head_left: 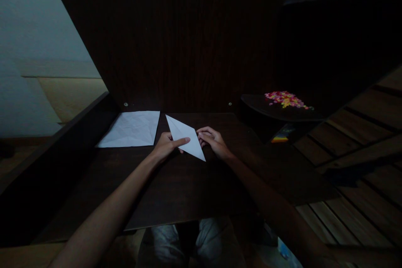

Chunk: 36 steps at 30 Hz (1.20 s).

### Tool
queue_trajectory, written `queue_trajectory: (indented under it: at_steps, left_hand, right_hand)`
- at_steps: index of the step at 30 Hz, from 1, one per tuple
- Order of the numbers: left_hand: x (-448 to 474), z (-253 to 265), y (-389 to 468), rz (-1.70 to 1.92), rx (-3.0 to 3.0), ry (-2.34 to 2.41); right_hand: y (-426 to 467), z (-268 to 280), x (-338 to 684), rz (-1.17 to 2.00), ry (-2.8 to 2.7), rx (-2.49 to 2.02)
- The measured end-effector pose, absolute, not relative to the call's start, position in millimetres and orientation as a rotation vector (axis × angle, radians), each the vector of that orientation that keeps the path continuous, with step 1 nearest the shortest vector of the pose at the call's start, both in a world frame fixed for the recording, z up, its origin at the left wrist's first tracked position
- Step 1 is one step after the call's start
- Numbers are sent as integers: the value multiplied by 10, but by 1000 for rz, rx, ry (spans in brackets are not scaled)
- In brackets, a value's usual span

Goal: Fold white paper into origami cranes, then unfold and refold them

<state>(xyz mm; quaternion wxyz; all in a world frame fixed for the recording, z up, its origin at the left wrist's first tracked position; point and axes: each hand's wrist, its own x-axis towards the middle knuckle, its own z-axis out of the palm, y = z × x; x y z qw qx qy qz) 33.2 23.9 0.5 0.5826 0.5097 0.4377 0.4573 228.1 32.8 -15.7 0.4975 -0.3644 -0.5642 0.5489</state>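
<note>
A white sheet of paper, folded into a slanted diamond-like shape, is held above the dark desk. My left hand grips it from the left, thumb flat on its upper face and the other fingers underneath. On the right side, my right hand has its fingers bent and closed at the paper's edge; the fingertips are partly hidden there. Left of the hands, a flat, creased white sheet lies on the desk.
A small rounded shelf on the right carries a pile of colourful small pieces. The tall back panel rises behind the desk, and a dark side board borders its left. Wooden slats show at far right.
</note>
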Motion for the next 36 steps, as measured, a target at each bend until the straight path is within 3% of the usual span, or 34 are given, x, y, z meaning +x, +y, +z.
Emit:
queue_trajectory:
  at_steps: [4,10,29,36]
  left_hand:
    - [361,34,171,937,1260,1000]
    - [375,-29,234,1153,1222,1010]
    - [371,-41,233,1386,1508,1241]
    - [388,45,204,1400,1387,1101]
  right_hand:
    - [288,-129,2234,1360,-1413,-888]
    - [275,-136,2213,1417,-1363,-889]
    - [247,-122,2205,967,-1300,-966]
    - [195,-39,2231,997,-1317,-898]
